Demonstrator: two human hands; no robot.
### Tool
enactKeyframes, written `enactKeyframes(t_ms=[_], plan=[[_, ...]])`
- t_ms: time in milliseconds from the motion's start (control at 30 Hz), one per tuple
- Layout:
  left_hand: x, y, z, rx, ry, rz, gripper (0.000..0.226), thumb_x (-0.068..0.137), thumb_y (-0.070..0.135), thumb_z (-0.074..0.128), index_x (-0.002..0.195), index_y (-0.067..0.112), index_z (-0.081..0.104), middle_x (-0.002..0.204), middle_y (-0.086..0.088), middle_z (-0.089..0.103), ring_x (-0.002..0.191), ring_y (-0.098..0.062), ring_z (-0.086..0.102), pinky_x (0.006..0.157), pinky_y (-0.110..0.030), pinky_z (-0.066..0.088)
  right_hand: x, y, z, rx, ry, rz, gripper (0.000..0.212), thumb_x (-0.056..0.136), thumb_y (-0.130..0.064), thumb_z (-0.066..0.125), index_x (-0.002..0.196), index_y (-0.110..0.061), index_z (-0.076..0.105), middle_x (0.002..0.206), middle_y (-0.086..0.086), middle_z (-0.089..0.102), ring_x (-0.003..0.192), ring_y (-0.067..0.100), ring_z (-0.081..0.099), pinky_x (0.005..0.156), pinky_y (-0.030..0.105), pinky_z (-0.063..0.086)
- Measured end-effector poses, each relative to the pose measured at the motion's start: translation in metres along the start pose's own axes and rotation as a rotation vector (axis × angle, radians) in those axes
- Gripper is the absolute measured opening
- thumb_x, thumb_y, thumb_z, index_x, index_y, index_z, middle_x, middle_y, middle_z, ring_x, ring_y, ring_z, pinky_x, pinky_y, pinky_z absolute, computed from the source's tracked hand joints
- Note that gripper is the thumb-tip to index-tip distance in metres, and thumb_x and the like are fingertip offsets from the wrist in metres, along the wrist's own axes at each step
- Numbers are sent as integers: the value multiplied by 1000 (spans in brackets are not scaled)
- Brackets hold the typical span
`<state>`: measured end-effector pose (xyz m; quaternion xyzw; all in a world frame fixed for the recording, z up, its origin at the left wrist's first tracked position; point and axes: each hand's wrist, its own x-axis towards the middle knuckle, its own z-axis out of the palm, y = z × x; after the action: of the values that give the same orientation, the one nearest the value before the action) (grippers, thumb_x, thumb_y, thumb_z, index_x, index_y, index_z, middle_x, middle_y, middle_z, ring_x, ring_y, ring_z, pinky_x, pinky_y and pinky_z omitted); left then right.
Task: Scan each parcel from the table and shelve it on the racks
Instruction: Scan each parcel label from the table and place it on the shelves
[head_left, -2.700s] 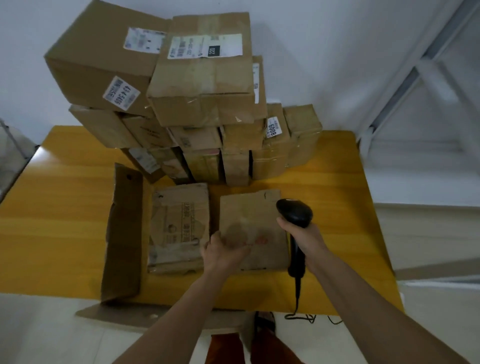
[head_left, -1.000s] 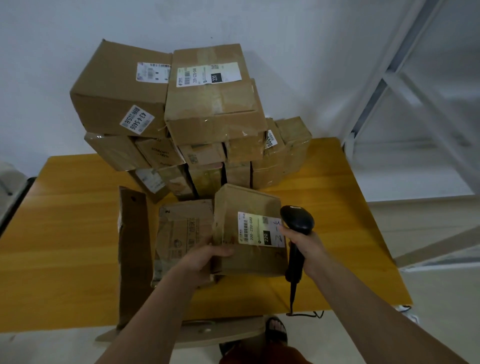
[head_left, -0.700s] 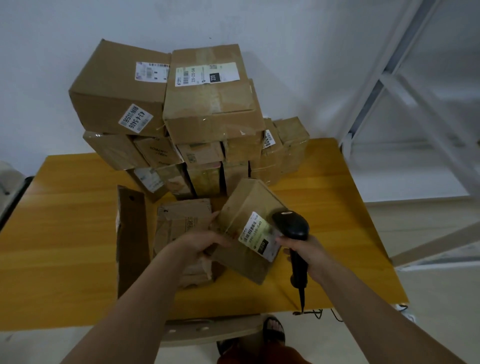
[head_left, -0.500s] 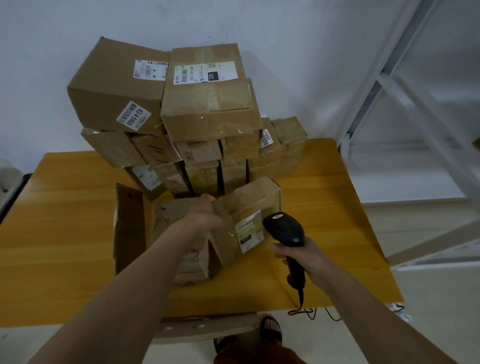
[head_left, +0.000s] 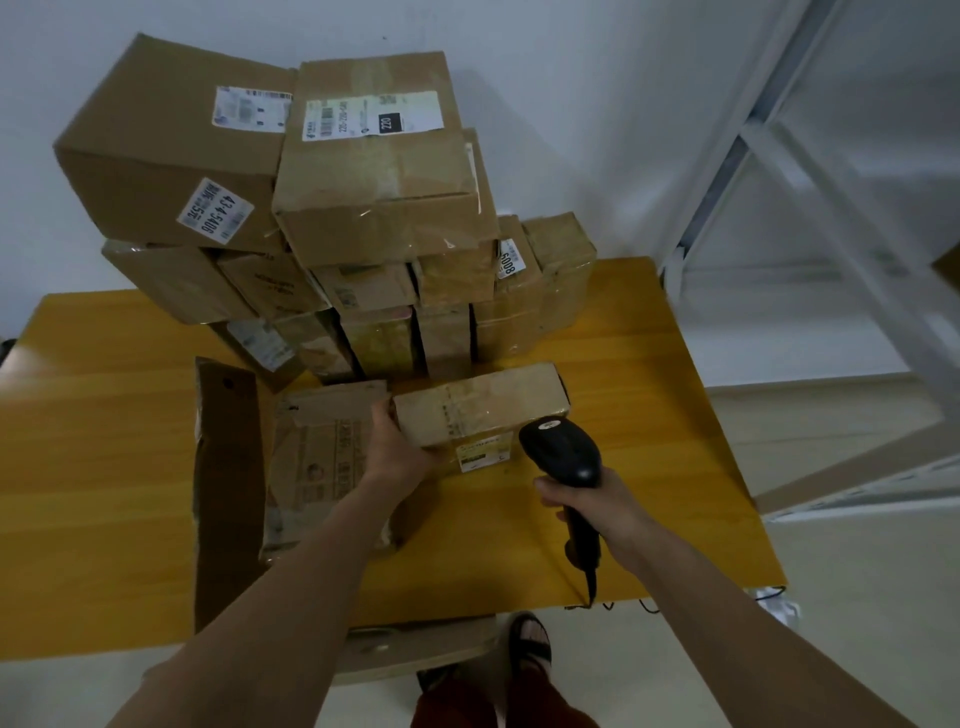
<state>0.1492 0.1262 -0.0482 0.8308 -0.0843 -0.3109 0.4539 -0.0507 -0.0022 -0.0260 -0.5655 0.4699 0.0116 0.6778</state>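
Note:
A small brown cardboard parcel (head_left: 480, 404) stands on edge above the yellow table (head_left: 104, 467), its white label facing me low on the near face. My left hand (head_left: 397, 447) grips its left end. My right hand (head_left: 587, 501) holds a black barcode scanner (head_left: 563, 454), whose head sits just right of the label. Behind them a tall pile of taped cardboard parcels (head_left: 374, 171) leans against the white wall.
A flat worn parcel (head_left: 322, 457) lies left of the held one, beside a long flat strip of cardboard (head_left: 226, 483). White rack uprights (head_left: 779, 156) rise at the right. The scanner cable hangs off the table's front edge. My sandalled foot shows below.
My left hand has lifted the parcel from flat, turned it until the label faces me and tipped it onto its edge. The scanner has drawn close to the label.

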Motion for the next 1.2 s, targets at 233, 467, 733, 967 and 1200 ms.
enactKeyframes(t_ms=[233,467,733,967,1200], plan=[[-3,19,-4,-293,-8,-98,71,66,24,86,129,20,54,123,-2,63,115,-28,58,99,-52,48,-5,-10,0,49,34,-101,18,80,-20,77,94,-13,68,77,4,73,63,13,68,60,22,54],[-7,39,-19,-548,1,-137,65,71,16,83,130,21,57,120,-6,65,106,-29,63,95,-53,51,-38,-43,2,-43,25,-305,22,84,-23,73,70,-8,64,52,2,59,43,14,52,44,21,45],[-14,50,-26,-657,46,-189,70,56,18,85,121,26,61,112,-5,70,97,-26,69,85,-50,55,-61,-48,3,-177,-10,-402,37,88,-21,69,54,-17,56,42,-5,52,35,7,46,42,17,40],[-17,56,-29,-618,11,-118,69,67,13,83,129,26,56,107,2,68,93,-17,64,71,-37,52,-69,-48,3,-216,21,-414,35,88,-23,69,56,-18,56,42,-5,50,36,6,45,42,16,41],[-11,58,-22,-572,-122,-107,67,56,19,87,115,31,59,105,3,67,93,-17,63,70,-37,52,-79,-37,2,-81,100,-362,17,85,-25,71,75,-13,66,58,2,65,45,9,54,49,18,47]])
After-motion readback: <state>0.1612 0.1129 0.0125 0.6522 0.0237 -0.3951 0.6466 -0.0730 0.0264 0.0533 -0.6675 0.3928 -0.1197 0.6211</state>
